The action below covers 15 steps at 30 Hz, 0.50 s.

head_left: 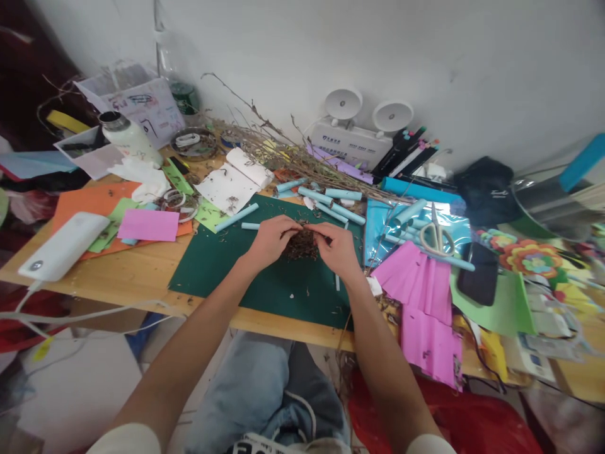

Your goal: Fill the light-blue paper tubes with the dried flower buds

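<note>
My left hand (274,239) and my right hand (335,247) meet over a dark green mat (222,265), with thumbs and fingers pinched together. Between and just under the fingertips lies a small heap of dried brown plant bits (301,247). Both hands pinch some of these bits at the top of the heap; the exact piece is too small to make out. Behind the hands lie several pale blue paper tubes (347,213), and another tube (237,217) rests left on the mat's edge. Loose crumbs are scattered across the mat.
Long dry twigs (283,151) lie along the wall behind the mat. To the right are scissors (435,236), pink crepe paper (420,284) and a black phone (478,274). On the left stand a white power bank (63,246) and an uncapped bottle (132,140).
</note>
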Each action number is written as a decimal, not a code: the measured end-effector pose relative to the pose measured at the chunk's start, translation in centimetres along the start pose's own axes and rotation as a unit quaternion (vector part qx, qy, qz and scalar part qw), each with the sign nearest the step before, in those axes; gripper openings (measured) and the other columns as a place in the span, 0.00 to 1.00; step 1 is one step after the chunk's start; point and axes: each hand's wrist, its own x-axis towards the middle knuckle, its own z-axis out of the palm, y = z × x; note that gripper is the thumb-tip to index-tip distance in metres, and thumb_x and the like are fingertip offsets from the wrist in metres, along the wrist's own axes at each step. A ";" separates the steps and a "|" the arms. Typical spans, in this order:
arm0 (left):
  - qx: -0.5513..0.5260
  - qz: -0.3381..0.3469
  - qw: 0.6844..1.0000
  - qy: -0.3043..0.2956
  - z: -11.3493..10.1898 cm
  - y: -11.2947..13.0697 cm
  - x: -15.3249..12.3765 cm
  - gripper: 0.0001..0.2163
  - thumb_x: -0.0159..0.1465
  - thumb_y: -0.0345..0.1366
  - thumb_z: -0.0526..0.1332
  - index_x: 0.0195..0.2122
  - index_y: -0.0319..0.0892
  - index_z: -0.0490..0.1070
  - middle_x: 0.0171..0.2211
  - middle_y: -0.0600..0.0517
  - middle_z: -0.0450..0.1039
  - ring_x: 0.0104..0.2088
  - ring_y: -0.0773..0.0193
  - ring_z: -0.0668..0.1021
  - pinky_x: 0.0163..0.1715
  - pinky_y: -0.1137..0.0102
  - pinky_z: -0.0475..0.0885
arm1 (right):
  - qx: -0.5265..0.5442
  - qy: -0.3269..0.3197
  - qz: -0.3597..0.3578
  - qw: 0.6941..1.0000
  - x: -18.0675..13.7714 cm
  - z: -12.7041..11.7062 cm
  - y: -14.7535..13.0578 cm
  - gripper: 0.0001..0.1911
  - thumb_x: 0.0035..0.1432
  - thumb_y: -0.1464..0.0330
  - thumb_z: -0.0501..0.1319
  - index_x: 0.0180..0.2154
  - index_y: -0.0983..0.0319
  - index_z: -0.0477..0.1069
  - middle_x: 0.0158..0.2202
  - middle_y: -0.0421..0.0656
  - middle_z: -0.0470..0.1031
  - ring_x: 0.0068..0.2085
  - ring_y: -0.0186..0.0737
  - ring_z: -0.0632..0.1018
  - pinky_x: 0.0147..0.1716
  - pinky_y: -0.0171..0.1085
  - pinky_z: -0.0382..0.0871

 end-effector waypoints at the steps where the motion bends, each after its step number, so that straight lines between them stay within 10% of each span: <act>1: 0.003 0.003 1.000 -0.008 0.0 0.0 -0.2 0.08 0.65 0.28 0.58 0.36 0.41 0.78 0.36 0.48 0.79 0.39 0.62 0.79 0.43 0.67 0.74 | -0.005 -0.010 -0.001 1.000 0.0 0.0 -0.1 0.16 0.61 0.73 0.55 0.43 0.58 0.80 0.40 0.43 0.81 0.38 0.39 0.80 0.32 0.35 0.71; 7: 0.087 0.031 0.995 -0.046 -1.5 0.3 -1.2 0.16 0.66 0.30 0.56 0.54 0.42 0.72 0.51 0.44 0.74 0.53 0.56 0.74 0.56 0.57 0.70 | -0.096 -0.059 -0.002 0.994 -0.3 0.8 0.0 0.12 0.56 0.70 0.64 0.43 0.59 0.79 0.40 0.45 0.79 0.39 0.43 0.79 0.42 0.41 0.73; 15: 0.058 0.035 0.997 -0.043 0.3 -0.9 -1.4 0.12 0.66 0.38 0.62 0.48 0.43 0.77 0.41 0.47 0.80 0.41 0.60 0.78 0.44 0.64 0.74 | 0.022 0.046 0.043 0.998 -0.5 1.2 -0.6 0.07 0.59 0.67 0.62 0.36 0.58 0.80 0.35 0.42 0.81 0.35 0.40 0.80 0.38 0.39 0.75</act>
